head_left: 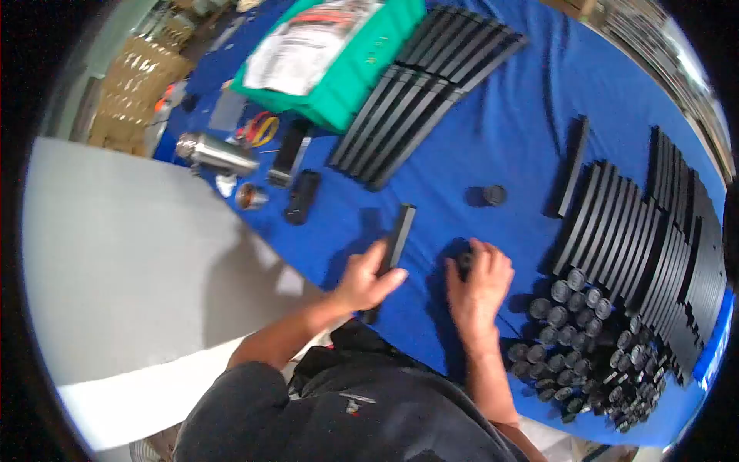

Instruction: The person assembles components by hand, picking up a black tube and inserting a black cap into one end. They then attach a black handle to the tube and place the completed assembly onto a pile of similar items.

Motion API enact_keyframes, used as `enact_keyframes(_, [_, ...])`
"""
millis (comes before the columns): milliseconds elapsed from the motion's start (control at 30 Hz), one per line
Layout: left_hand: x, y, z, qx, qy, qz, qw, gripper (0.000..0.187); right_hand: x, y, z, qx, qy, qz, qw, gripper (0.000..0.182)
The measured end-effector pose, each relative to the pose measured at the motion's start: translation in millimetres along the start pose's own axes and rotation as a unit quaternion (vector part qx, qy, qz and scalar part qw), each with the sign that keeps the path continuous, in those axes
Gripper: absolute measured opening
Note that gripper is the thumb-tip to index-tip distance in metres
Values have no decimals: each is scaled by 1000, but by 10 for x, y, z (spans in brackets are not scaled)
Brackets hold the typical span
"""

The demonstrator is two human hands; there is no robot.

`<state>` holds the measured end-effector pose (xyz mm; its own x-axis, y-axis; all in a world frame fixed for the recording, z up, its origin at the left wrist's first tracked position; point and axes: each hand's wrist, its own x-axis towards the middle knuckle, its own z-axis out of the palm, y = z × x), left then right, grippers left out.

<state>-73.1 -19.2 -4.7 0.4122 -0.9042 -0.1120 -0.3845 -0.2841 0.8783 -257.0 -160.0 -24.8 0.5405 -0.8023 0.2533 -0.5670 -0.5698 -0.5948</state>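
My left hand is wrapped round a long, straight black bar, which points up and slightly to the right above the blue cloth. To its right, my right hand has its thumb and fingers closed on a small black piece, partly hidden by the fingers. A single round black cap lies on the cloth beyond my right hand. Many similar caps are heaped to the right of my right forearm.
Rows of black bars lie at the right, and more bars fan out beside a green crate holding papers. A steel flask, a metal cup and a black case stand left on the blue cloth.
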Motion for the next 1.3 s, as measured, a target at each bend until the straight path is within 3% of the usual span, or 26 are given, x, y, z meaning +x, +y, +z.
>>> enact_keyframes(167, [-114,-111,118,-37,30,4,999,53,-13,42,80,-35,9,-16,999,54])
enact_keyframes(233, [-103,-134,122,-21,54,58,997,58,-46,80,144,-36,31,-3,999,52])
enact_keyframes(500, [-24,-375,227,-83,79,127,985,71,-63,79,190,-40,12,-3,999,39])
enact_keyframes(567, [-27,-403,260,-94,81,140,982,73,-43,174,215,-89,11,-53,995,36])
enact_keyframes(633, [-35,-399,323,-121,75,135,981,74,-89,253,204,-28,12,-13,999,36])
enact_keyframes(733, [-26,-427,359,-96,123,163,974,73,-94,151,176,-41,8,13,999,40])
enact_keyframes(833, [-16,-423,287,-120,76,138,980,71,-100,119,221,-9,17,66,998,46])
enact_keyframes(933, [-62,-381,204,-122,71,129,982,71,-93,98,188,-41,20,26,999,47])
enact_keyframes(1133, [-60,-376,116,-161,78,131,975,65,-120,173,183,39,8,52,998,46])
enact_keyframes(1300, [-49,-237,-4,-105,9,51,993,63,-59,-78,42,23,9,38,999,51])
